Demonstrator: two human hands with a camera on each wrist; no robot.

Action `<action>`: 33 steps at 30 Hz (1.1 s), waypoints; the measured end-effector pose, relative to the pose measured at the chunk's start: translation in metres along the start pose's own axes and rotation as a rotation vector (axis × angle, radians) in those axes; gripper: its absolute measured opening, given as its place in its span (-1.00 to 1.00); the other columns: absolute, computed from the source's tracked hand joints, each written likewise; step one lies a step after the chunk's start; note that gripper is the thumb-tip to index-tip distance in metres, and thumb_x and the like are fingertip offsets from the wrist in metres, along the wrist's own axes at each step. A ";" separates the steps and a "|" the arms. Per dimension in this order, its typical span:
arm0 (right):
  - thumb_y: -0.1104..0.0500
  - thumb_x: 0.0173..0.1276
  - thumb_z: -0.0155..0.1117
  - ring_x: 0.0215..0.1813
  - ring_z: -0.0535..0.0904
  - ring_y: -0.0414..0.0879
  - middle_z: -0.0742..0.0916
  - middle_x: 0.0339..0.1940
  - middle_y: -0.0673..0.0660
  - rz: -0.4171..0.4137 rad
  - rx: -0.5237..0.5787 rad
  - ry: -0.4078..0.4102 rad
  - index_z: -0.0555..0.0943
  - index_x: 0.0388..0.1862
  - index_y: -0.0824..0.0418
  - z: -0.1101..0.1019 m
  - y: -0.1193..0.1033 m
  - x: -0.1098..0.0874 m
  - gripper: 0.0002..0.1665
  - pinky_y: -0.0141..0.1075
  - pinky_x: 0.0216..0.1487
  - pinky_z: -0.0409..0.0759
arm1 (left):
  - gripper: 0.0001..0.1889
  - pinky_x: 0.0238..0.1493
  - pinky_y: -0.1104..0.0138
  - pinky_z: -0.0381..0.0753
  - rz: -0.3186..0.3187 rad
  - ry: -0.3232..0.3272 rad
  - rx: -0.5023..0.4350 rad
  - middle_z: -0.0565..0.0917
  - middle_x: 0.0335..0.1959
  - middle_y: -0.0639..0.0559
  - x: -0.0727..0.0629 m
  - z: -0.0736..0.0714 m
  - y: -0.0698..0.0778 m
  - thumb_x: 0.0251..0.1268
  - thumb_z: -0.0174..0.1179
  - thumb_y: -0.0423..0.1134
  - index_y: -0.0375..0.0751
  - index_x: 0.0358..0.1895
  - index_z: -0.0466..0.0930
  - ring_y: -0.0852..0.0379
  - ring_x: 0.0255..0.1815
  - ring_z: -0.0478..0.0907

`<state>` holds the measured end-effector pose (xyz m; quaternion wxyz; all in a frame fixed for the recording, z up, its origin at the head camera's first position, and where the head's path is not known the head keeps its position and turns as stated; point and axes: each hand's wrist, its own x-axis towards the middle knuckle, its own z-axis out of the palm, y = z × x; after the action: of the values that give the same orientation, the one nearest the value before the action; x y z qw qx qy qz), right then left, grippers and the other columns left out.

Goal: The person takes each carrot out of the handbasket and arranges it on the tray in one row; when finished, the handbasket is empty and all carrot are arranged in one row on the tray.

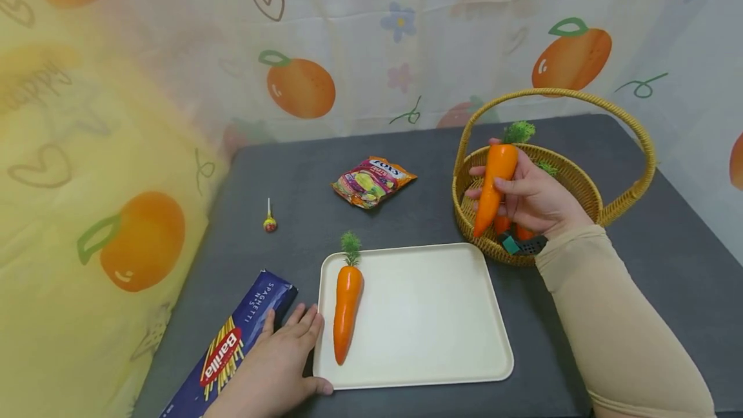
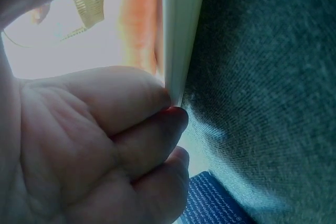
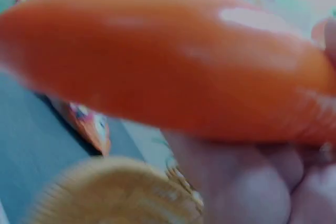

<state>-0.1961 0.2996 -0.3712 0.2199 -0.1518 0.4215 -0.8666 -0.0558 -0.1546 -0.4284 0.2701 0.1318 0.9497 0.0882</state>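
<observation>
My right hand (image 1: 536, 195) holds an orange carrot (image 1: 496, 176) with a green leafy top, its tip pointing down, over the wicker basket (image 1: 580, 179). The same carrot (image 3: 173, 61) fills the upper part of the right wrist view. Parts of other carrots (image 1: 524, 233) show inside the basket, largely hidden by the hand. A second carrot (image 1: 347, 311) lies lengthwise along the left side of the cream tray (image 1: 429, 315). My left hand (image 1: 284, 357) rests at the tray's left edge, its fingertips (image 2: 160, 98) against the rim and its thumb by the front corner.
A blue spaghetti box (image 1: 238, 340) lies slanted beside the left hand. Behind the tray are a bag of Fox's sweets (image 1: 373, 181) and a lollipop (image 1: 269, 219). The basket's tall handle (image 1: 635, 140) arches above the right hand. A printed curtain (image 1: 360, 37) hangs behind the dark table.
</observation>
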 end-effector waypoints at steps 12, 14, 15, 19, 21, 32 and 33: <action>0.42 0.71 0.15 0.12 0.88 0.10 0.70 0.24 0.11 0.122 -0.094 -0.033 0.17 0.69 -0.18 0.047 0.077 -0.019 -0.19 0.04 0.21 0.83 | 0.20 0.65 -0.54 -0.42 0.004 0.004 -0.001 0.39 0.73 -0.16 -0.002 0.002 0.002 -0.03 0.66 0.38 -0.21 0.66 0.45 -0.32 0.81 0.14; 0.42 0.70 0.16 0.12 0.87 0.09 0.68 0.25 0.12 0.165 -0.097 -0.003 0.16 0.71 -0.18 0.055 0.092 -0.018 -0.17 0.03 0.21 0.83 | 0.20 0.66 -0.55 -0.40 0.013 0.012 0.005 0.39 0.72 -0.17 -0.002 0.002 0.002 -0.02 0.66 0.38 -0.22 0.66 0.45 -0.32 0.81 0.14; 0.42 0.70 0.16 0.12 0.87 0.09 0.67 0.27 0.13 0.186 -0.096 0.016 0.14 0.74 -0.16 0.059 0.100 -0.017 -0.15 0.03 0.22 0.83 | 0.20 0.66 -0.55 -0.40 0.015 0.016 0.008 0.40 0.72 -0.17 -0.002 0.002 0.002 -0.02 0.65 0.39 -0.22 0.66 0.45 -0.33 0.81 0.15; 0.43 0.69 0.13 0.14 0.85 0.07 0.62 0.35 0.21 0.294 -0.100 0.119 0.01 0.84 -0.08 0.074 0.128 -0.011 -0.05 0.06 0.26 0.81 | 0.19 0.66 -0.55 -0.39 0.018 0.031 0.016 0.42 0.70 -0.18 -0.002 0.002 0.003 -0.03 0.65 0.39 -0.23 0.64 0.47 -0.33 0.80 0.16; 0.41 0.69 0.14 0.17 0.83 0.06 0.58 0.44 0.30 0.347 -0.092 0.165 -0.06 0.87 -0.08 0.082 0.140 -0.008 0.00 0.09 0.31 0.77 | 0.19 0.65 -0.55 -0.40 0.012 0.032 0.018 0.43 0.70 -0.17 -0.002 0.002 0.002 -0.03 0.65 0.39 -0.23 0.64 0.47 -0.32 0.80 0.16; 0.40 0.61 0.21 0.52 0.53 0.25 0.07 0.82 0.46 0.457 -0.085 0.163 -0.35 0.90 -0.17 0.109 0.170 -0.003 0.26 0.09 0.36 0.71 | 0.20 0.63 -0.58 -0.44 0.006 0.034 0.016 0.40 0.72 -0.15 -0.002 0.001 0.002 -0.04 0.64 0.41 -0.20 0.65 0.47 -0.33 0.81 0.14; 0.40 0.61 0.22 0.54 0.52 0.26 0.07 0.83 0.46 0.463 -0.088 0.167 -0.34 0.90 -0.17 0.111 0.170 -0.003 0.26 0.04 0.31 0.74 | 0.21 0.63 -0.58 -0.44 0.009 0.035 0.017 0.40 0.72 -0.15 -0.002 0.001 0.002 -0.04 0.64 0.41 -0.20 0.65 0.46 -0.33 0.81 0.14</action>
<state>-0.1004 0.1348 -0.4408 0.3704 0.0114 0.4992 -0.7833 -0.0528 -0.1534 -0.4275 0.2517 0.1368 0.9544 0.0838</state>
